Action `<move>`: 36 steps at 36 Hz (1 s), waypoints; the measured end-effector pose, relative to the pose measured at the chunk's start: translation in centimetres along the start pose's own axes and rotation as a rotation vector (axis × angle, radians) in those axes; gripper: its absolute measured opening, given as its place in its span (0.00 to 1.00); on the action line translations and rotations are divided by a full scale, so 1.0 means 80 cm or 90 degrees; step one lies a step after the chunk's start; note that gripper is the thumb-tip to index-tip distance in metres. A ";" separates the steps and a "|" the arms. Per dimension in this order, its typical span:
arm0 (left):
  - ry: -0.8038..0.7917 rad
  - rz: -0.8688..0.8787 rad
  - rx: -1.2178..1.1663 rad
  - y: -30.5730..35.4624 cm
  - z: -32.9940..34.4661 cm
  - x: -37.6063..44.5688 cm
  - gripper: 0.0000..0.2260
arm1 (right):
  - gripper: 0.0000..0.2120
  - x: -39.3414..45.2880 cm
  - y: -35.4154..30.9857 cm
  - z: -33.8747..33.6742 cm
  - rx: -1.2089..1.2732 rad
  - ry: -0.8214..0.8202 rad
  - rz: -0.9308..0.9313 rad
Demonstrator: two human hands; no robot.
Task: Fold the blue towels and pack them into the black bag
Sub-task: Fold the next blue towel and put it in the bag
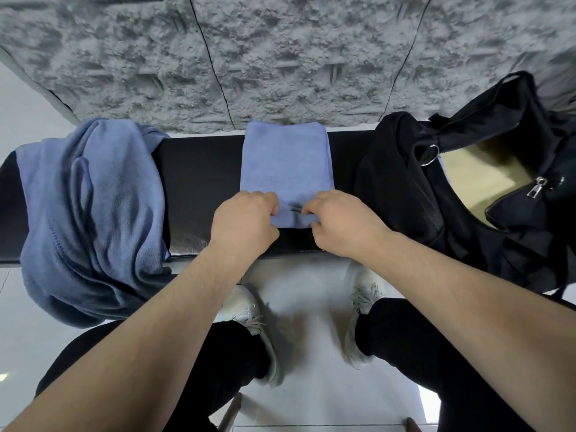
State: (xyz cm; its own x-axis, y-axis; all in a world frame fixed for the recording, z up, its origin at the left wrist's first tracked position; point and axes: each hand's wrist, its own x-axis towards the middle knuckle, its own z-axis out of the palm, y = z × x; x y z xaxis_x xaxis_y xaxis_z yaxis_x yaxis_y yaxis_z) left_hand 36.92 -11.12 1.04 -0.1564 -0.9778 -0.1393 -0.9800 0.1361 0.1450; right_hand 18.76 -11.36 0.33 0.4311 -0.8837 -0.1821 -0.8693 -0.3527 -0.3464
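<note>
Blue, soft-napped folded towel (pixel 285 163) lying flat across the middle of the black bench (pixel 199 182), long side running away, likely so the near end can be turned over. Near edge pinched by left hand (pixel 244 221) and right hand (pixel 341 222), fingers curled round the hem. Unfolded towels (pixel 93 213) heaped at left, draped over the edge. Black bag (pixel 467 188) at right, unzipped, mouth gaping, ready for packing.
</note>
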 end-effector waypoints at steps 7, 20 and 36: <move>-0.057 -0.008 0.019 0.005 -0.008 -0.014 0.08 | 0.16 -0.014 -0.005 -0.005 0.058 -0.081 0.039; -0.067 -0.017 -0.030 0.002 -0.012 -0.005 0.05 | 0.16 -0.003 -0.004 -0.010 0.123 -0.124 0.111; -0.097 -0.021 -0.080 -0.006 -0.006 0.006 0.09 | 0.09 0.004 0.008 -0.006 0.022 0.045 0.037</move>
State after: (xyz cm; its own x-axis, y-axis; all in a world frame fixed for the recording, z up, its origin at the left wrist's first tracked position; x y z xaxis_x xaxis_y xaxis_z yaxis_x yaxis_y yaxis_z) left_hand 37.36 -11.76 1.36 -0.1508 -0.9447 -0.2911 -0.9634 0.0744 0.2577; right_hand 18.23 -12.02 0.52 0.3615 -0.9221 -0.1380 -0.8827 -0.2908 -0.3693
